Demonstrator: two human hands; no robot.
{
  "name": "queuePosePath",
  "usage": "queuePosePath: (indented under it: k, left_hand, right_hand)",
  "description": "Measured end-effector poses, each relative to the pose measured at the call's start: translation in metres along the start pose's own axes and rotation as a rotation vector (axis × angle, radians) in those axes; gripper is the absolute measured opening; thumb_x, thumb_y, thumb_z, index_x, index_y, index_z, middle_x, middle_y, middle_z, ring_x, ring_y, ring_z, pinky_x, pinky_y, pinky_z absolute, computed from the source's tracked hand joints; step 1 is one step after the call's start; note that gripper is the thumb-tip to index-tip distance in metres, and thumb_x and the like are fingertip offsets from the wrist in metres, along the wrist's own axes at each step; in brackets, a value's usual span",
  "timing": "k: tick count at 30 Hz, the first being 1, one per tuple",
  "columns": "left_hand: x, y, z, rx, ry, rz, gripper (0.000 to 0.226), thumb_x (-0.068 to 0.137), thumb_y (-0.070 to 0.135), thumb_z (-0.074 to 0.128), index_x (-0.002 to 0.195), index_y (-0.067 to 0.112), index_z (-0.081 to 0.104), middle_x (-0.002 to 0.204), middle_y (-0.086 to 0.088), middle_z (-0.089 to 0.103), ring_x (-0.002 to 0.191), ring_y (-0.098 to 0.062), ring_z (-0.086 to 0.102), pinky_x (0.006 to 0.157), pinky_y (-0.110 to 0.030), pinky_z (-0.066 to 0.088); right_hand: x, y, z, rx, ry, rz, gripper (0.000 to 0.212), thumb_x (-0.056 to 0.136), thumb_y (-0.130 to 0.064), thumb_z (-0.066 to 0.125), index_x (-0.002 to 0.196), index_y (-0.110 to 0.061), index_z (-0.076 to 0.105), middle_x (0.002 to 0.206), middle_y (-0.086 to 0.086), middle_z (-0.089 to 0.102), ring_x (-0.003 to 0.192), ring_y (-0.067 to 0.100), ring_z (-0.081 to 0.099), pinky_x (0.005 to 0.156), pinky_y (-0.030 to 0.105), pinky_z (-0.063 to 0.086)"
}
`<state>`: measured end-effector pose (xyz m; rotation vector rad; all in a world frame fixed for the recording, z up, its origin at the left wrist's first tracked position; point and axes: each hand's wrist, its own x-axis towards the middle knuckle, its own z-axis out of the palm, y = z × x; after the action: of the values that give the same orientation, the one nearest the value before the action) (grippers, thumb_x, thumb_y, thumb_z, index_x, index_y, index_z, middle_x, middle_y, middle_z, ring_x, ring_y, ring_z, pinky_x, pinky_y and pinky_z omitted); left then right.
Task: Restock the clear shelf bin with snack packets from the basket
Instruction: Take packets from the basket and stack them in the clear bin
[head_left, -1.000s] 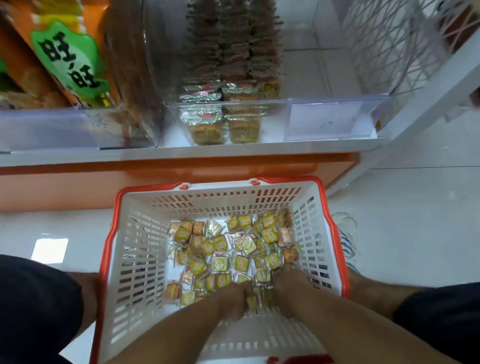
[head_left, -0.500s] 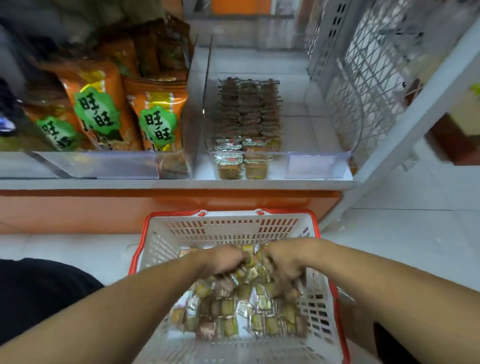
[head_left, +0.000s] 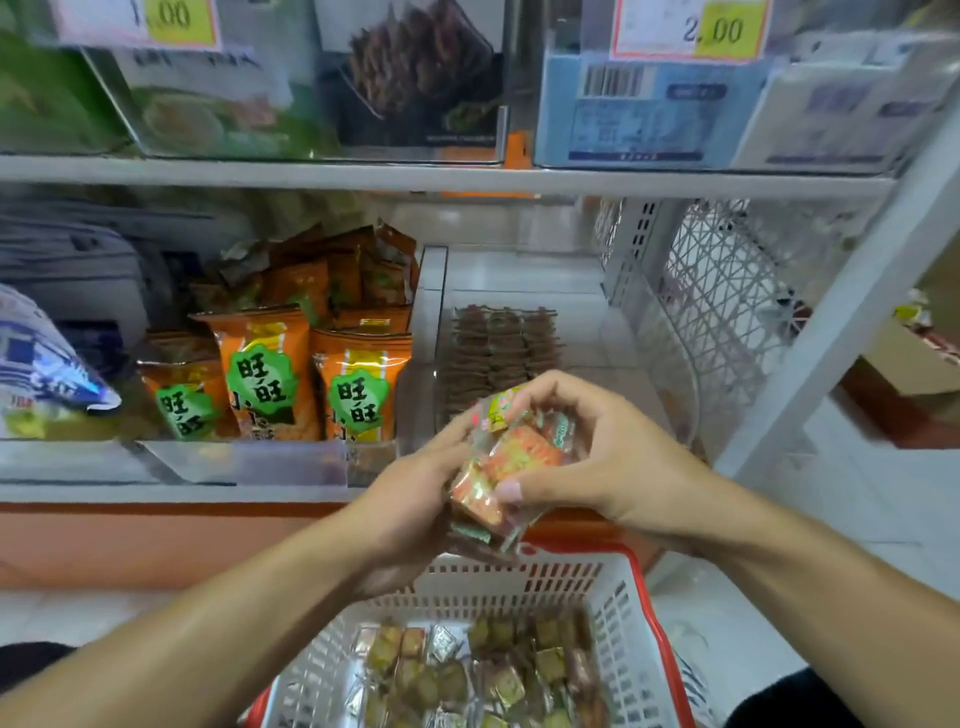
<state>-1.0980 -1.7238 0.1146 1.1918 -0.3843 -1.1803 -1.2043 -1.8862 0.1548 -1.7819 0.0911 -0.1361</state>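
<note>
Small crinkly foil-wrapped snack packets (head_left: 506, 462), frame centre: light, slippery, loose; left hand (head_left: 415, 499) and right hand (head_left: 602, 447) clasp bundle from both sides.

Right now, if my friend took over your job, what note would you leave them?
Left hand and right hand both hold one bunch of snack packets, lifted above the basket and in front of the clear bin.
The bin has some rows of packets at its left side; the rest is bare.
Many packets wait in the basket.
Done: a bunch picked up.
Left: put it in the bin, then fetch more.
</note>
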Motion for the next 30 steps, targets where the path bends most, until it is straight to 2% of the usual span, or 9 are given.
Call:
queuePosePath:
  k: [5,9,12,14,18,21,24,27,30]
  left_hand:
    - [0.002,0.008,0.001,-0.178,0.013,0.006,0.037,0.099,0.016,0.044,0.121,0.016,0.074,0.113,-0.018,0.074,0.079,-0.024,0.074,0.06,-0.035,0.06]
    - [0.001,0.009,-0.004,-0.171,0.016,-0.025,0.052,0.092,0.056,0.061,0.118,0.013,0.075,0.122,-0.022,0.07,0.1,-0.032,0.069,0.084,-0.049,0.061]
    - [0.0,0.004,0.0,-0.022,0.034,0.009,0.044,0.081,0.04,0.081,0.119,0.021,0.074,0.122,-0.019,0.072,0.105,-0.027,0.07,0.082,-0.042,0.062]
    - [0.0,0.003,0.002,-0.036,0.086,0.018,0.046,0.078,0.028,0.087,0.121,0.02,0.072,0.118,-0.014,0.075,0.101,-0.024,0.074,0.079,-0.04,0.064]
    - [-0.001,0.005,0.002,-0.087,0.092,0.019,0.052,0.073,0.03,0.086,0.122,0.017,0.072,0.116,-0.013,0.076,0.095,-0.022,0.074,0.074,-0.042,0.064]
    - [-0.003,0.004,0.005,-0.101,0.056,0.021,0.039,0.081,0.033,0.082,0.116,0.018,0.075,0.116,-0.013,0.075,0.096,-0.018,0.074,0.07,-0.039,0.063]
    - [-0.003,-0.001,0.008,-0.123,0.107,-0.015,0.045,0.077,0.039,0.077,0.115,0.016,0.076,0.114,-0.014,0.073,0.09,-0.017,0.07,0.067,-0.037,0.062]
    - [-0.001,-0.003,0.01,-0.153,0.148,-0.053,0.048,0.072,0.041,0.078,0.113,0.015,0.077,0.11,-0.013,0.072,0.085,-0.018,0.069,0.066,-0.036,0.062]
    - [0.0,-0.004,0.008,-0.155,0.164,-0.05,0.051,0.069,0.04,0.08,0.113,0.014,0.076,0.109,-0.013,0.073,0.085,-0.018,0.071,0.069,-0.038,0.062]
  right_hand:
    - [0.008,0.007,-0.003,0.132,0.048,0.004,0.048,0.063,-0.023,0.091,0.103,-0.027,0.065,0.121,0.011,0.068,0.111,0.039,0.066,0.09,0.057,0.057]
    - [0.013,0.016,-0.001,0.21,0.133,0.071,0.046,0.064,-0.016,0.09,0.103,-0.023,0.066,0.109,0.014,0.072,0.094,0.029,0.073,0.071,0.043,0.062]
    - [0.014,0.019,0.002,0.179,0.193,0.087,0.044,0.066,-0.019,0.087,0.103,-0.028,0.067,0.106,0.014,0.072,0.091,0.026,0.073,0.072,0.043,0.062]
    - [0.014,0.02,0.003,0.107,0.209,0.09,0.042,0.072,-0.016,0.086,0.105,-0.033,0.065,0.107,0.009,0.071,0.09,0.026,0.073,0.07,0.042,0.063]
    - [0.012,0.019,0.003,-0.043,0.243,0.026,0.038,0.079,-0.019,0.083,0.107,-0.036,0.062,0.101,-0.003,0.07,0.081,0.019,0.072,0.059,0.025,0.057]
    - [0.009,0.019,0.007,-0.155,0.303,-0.067,0.039,0.077,-0.021,0.083,0.106,-0.035,0.062,0.1,-0.012,0.07,0.086,0.007,0.069,0.068,0.019,0.055]
    - [0.005,0.023,0.012,-0.338,0.372,-0.142,0.04,0.077,-0.024,0.083,0.107,-0.039,0.06,0.109,-0.017,0.063,0.103,0.004,0.063,0.084,0.018,0.051]
    - [0.005,0.026,0.017,-0.436,0.422,-0.197,0.038,0.078,-0.027,0.082,0.106,-0.038,0.06,0.111,-0.02,0.058,0.107,-0.001,0.059,0.082,0.005,0.043]
    - [0.005,0.029,0.018,-0.467,0.458,-0.183,0.04,0.078,-0.029,0.083,0.107,-0.04,0.059,0.113,-0.021,0.055,0.107,-0.002,0.057,0.08,0.003,0.042]
